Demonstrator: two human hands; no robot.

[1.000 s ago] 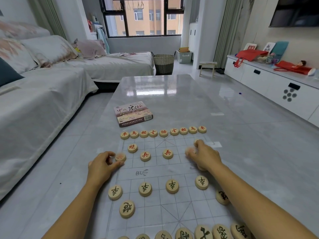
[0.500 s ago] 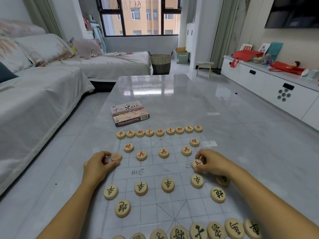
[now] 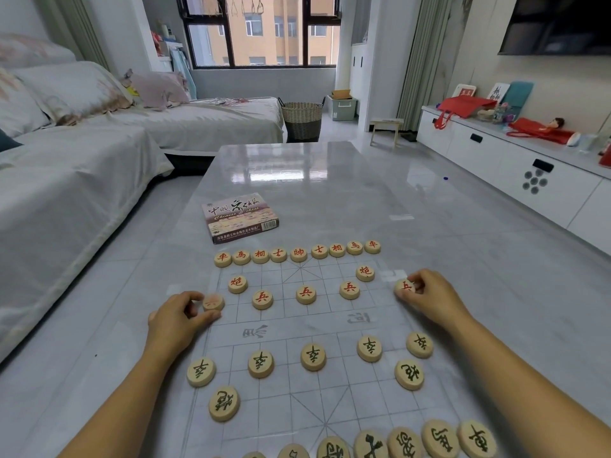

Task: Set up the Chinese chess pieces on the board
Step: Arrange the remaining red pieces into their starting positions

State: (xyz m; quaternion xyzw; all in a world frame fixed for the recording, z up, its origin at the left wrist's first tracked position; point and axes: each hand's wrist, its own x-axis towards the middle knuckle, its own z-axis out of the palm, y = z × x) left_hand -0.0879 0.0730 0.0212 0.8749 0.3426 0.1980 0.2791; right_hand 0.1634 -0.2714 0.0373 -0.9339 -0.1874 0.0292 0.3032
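Table (image 3: 330, 200) is grey and shiny, in a living rm w/ a sofa (image 3: 66, 180) on the left, a white cabinet (image 3: 496, 160) on the right, and a window (image 3: 264, 28) and basket (image 3: 302, 120) at the back. Head view: the clear board (image 3: 297, 325) lies flat on the near end, and the game box (image 3: 239, 217) sits just past its far edge. Red side: 9 in the red back row (image 3: 298, 254), 2 red cannons (image 3: 237, 283), 3 red soldiers (image 3: 305, 294) standing free. Left hand (image 3: 175, 320) pinches a blurry piece (image 3: 213, 302) at the board's left edge. Right hand (image 3: 429, 292) pinches a red soldier piece (image 3: 404, 286) at the right edge. Black side: 5 black soldiers (image 3: 313, 357), 2 black cannons (image 3: 224, 403), and the black back row (image 3: 439, 438) is cut off at the bottom. Lots of bare table past the box and to the right.
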